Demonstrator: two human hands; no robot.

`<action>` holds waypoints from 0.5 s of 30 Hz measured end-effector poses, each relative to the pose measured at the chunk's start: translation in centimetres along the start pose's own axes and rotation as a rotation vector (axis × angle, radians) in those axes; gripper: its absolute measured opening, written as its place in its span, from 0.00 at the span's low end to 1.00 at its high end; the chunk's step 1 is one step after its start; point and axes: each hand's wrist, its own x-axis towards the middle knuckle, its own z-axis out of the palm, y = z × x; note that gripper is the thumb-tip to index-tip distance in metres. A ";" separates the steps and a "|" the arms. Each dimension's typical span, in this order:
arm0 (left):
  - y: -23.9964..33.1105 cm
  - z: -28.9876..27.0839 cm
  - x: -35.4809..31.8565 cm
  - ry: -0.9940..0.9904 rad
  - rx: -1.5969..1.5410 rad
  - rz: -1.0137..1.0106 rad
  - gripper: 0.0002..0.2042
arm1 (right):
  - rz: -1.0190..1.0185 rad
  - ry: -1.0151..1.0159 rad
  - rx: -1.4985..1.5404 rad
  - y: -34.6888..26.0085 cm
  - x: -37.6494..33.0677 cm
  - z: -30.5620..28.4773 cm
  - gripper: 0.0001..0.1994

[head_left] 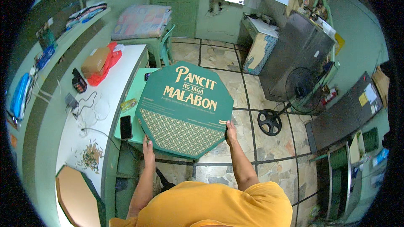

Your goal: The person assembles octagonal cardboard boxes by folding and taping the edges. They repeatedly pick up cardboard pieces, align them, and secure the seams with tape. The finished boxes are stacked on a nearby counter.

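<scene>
A large green octagonal box (185, 113), with cream lettering and a woven pattern along its near part, is between my hands. My right hand (230, 133) grips its right edge, thumb on top and the other fingers mostly hidden. At the near left edge, my left hand (148, 147) holds the box's side, its fingers partly hidden. The box overlaps a small green table (135, 88); whether it rests there or is held above cannot be told. A black phone (126, 127) lies on that table, left of the box.
On the white counter (109, 69) at left are a cardboard box (95, 62) on red plastic, cables, a pile of small sticks (90, 156) and an open octagonal tray (78, 193). A black fan (299, 90) stands right, near a grey refrigerator (290, 54). A green chair (167, 44) stands behind.
</scene>
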 end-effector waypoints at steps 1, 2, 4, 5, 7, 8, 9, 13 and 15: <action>0.3 -0.6 0.5 -0.013 -0.046 0.029 0.30 | 0.004 0.027 0.077 -0.2 -0.7 0.2 0.23; 0.3 -1.2 1.1 -0.028 -0.092 0.055 0.31 | 0.038 0.119 0.085 -0.3 -1.3 0.3 0.22; -0.2 -2.8 2.8 -0.061 -0.184 0.095 0.32 | 0.005 0.065 0.075 -0.1 -3.3 0.1 0.19; -0.7 -3.0 3.4 0.038 -0.151 -0.132 0.34 | 0.040 0.101 0.102 -0.2 -4.5 -0.7 0.18; -2.7 -3.3 5.1 0.238 -0.055 -0.543 0.38 | 0.097 0.158 0.198 0.3 -7.7 -2.8 0.17; -4.0 -3.8 5.7 0.085 -0.144 -0.695 0.41 | 0.124 0.196 0.263 0.7 -9.4 -4.2 0.16; -5.3 -4.6 6.3 -0.047 -0.197 -0.853 0.45 | 0.150 0.273 0.294 1.4 -11.3 -5.4 0.16; -10.6 -4.6 7.8 -0.359 -0.377 -1.058 0.46 | 0.136 0.589 0.508 5.4 -20.8 -10.6 0.17; -11.7 -4.5 7.9 -0.326 -0.410 -1.026 0.42 | 0.106 0.707 0.493 6.9 -26.7 -13.4 0.16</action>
